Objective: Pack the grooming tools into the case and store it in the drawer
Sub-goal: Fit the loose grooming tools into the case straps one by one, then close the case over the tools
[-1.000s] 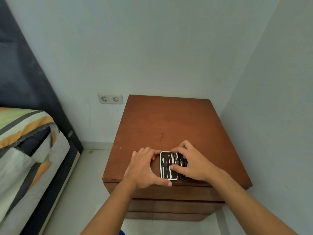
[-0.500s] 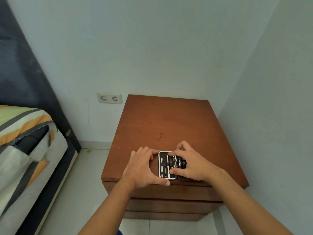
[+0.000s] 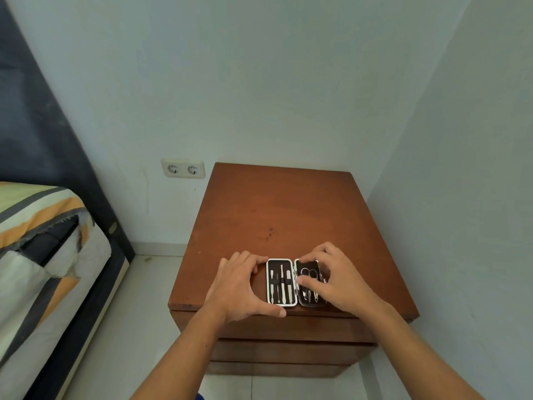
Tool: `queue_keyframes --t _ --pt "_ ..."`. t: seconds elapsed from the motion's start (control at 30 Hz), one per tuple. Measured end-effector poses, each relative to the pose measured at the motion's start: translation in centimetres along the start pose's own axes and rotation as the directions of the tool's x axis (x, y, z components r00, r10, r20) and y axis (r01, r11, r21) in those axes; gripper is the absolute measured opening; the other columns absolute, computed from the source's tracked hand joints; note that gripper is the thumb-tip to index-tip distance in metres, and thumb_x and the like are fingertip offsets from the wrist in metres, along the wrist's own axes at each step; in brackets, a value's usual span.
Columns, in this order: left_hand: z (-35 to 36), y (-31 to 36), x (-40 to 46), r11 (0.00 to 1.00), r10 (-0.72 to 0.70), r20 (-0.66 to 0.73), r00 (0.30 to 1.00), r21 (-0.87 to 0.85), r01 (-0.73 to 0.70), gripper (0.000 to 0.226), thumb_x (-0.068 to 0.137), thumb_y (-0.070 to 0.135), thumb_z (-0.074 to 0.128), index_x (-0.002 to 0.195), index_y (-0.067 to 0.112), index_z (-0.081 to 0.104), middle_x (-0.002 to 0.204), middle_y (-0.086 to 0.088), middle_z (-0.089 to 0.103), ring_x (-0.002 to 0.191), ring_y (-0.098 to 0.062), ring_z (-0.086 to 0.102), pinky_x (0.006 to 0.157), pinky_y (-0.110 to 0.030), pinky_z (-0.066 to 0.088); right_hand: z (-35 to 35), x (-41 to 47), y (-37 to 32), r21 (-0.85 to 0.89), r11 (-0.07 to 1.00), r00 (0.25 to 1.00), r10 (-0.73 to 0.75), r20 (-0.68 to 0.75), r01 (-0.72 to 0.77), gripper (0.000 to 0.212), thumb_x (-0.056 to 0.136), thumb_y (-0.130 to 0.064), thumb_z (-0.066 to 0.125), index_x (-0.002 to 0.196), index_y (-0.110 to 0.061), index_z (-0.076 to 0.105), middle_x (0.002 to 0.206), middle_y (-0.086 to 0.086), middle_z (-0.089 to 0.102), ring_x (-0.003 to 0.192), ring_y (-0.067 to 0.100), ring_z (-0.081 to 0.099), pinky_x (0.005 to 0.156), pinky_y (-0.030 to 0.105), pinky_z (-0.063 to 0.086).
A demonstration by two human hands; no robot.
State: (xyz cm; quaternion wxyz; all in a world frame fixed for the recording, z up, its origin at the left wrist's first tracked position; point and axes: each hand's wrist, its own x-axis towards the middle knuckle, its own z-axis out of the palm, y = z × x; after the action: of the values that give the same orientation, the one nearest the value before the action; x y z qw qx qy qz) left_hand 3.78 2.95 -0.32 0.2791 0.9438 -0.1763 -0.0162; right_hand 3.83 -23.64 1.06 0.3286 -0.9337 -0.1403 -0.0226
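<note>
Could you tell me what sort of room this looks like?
Most likely a bedroom: a bed with striped bedding stands beside a wooden nightstand in a corner, with a double wall socket between them.

open grooming case [image 3: 295, 282] near front edge of table [image 3: 277, 209]
lying flat, both halves spread; slim metal tools [image 3: 281, 282] strapped in left half, scissors [image 3: 309, 273] in right; drawers [image 3: 288, 352] below shut.

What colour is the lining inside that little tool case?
Black, with a silver rim, on the case in the head view.
</note>
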Motion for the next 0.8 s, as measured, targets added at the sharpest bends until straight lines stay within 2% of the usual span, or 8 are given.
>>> queue_keyframes --t 0.1,0.2,0.27,0.33,0.5,0.67,0.8 --pt "0.0 -0.1 0.0 1.000 0.003 0.004 1.000 -0.003 -0.003 0.122 0.040 0.100 0.071 0.144 0.038 0.051 0.104 0.029 0.041 0.100 0.001 0.041 0.093 -0.028 0.031 -0.7 -0.2 1.7 0.007 0.996 0.987 0.089 -0.135 -0.089 0.022 0.091 -0.036 0.077 0.113 -0.036 0.074 0.105 -0.019 0.057 0.097 0.004 0.059 0.086 0.024 0.048" --pt "0.2 -0.3 0.1 1.000 0.003 0.007 1.000 -0.008 -0.003 0.121 0.040 0.100 0.071 0.143 0.039 0.051 0.104 0.028 0.042 0.101 0.002 0.041 0.093 -0.029 0.030 -1.1 -0.1 3.4 -0.019 0.989 0.988 0.145 -0.055 -0.146 0.030 0.098 -0.027 0.070 0.127 -0.034 0.072 0.107 -0.017 0.055 0.096 0.006 0.056 0.085 0.020 0.043" --pt "0.3 -0.5 0.1 1.000 0.006 -0.005 1.000 -0.023 -0.006 0.117 0.041 0.101 0.070 0.141 0.042 0.052 0.103 0.028 0.044 0.101 0.005 0.042 0.091 -0.028 0.030 -1.1 -0.2 4.1 -0.038 0.992 0.993 0.118 0.000 -0.118 0.031 0.099 -0.024 0.068 0.128 -0.033 0.072 0.109 -0.017 0.053 0.098 0.007 0.055 0.086 0.019 0.042" --pt "0.5 -0.8 0.2 0.997 -0.005 -0.038 0.999 -0.076 0.002 0.104 0.046 0.096 0.074 0.135 0.045 0.058 0.100 0.026 0.049 0.102 0.005 0.045 0.090 -0.027 0.031 -1.3 -0.5 4.2 -0.043 0.994 0.994 0.104 0.026 -0.103 0.029 0.098 -0.025 0.070 0.126 -0.033 0.072 0.110 -0.016 0.053 0.097 0.006 0.054 0.084 0.016 0.041" --pt "1.1 -1.5 0.8 0.981 -0.046 -0.125 0.991 -0.195 0.021 0.055 0.072 0.068 0.085 0.121 0.047 0.070 0.096 0.018 0.062 0.100 0.001 0.051 0.088 -0.029 0.032 -2.0 -2.4 4.1 -0.023 0.993 0.993 0.114 0.009 -0.114 0.016 0.087 -0.038 0.082 0.098 -0.034 0.071 0.102 -0.015 0.059 0.092 0.006 0.057 0.078 0.019 0.041" --pt "1.2 -1.6 1.5 0.981 -0.079 -0.101 0.992 -0.184 0.060 0.052 0.084 0.055 0.082 0.132 0.045 0.067 0.094 0.017 0.062 0.092 0.005 0.049 0.084 -0.030 0.030 0.0 -5.9 2.7 0.008 0.994 0.988 0.107 -0.111 -0.107 0.026 0.082 -0.039 0.086 0.079 -0.031 0.062 0.087 -0.016 0.060 0.087 0.005 0.054 0.074 0.019 0.039" --pt "0.8 -1.3 1.6 0.978 -0.118 -0.065 0.991 -0.179 0.104 0.043 0.095 0.041 0.076 0.137 0.041 0.065 0.093 0.016 0.063 0.088 0.002 0.047 0.084 -0.034 0.029 2.4 -8.0 0.6 0.044 0.993 0.978 0.116 -0.172 -0.110 0.027 0.085 -0.038 0.083 0.076 -0.032 0.059 0.081 -0.017 0.060 0.087 0.008 0.053 0.078 0.031 0.045"
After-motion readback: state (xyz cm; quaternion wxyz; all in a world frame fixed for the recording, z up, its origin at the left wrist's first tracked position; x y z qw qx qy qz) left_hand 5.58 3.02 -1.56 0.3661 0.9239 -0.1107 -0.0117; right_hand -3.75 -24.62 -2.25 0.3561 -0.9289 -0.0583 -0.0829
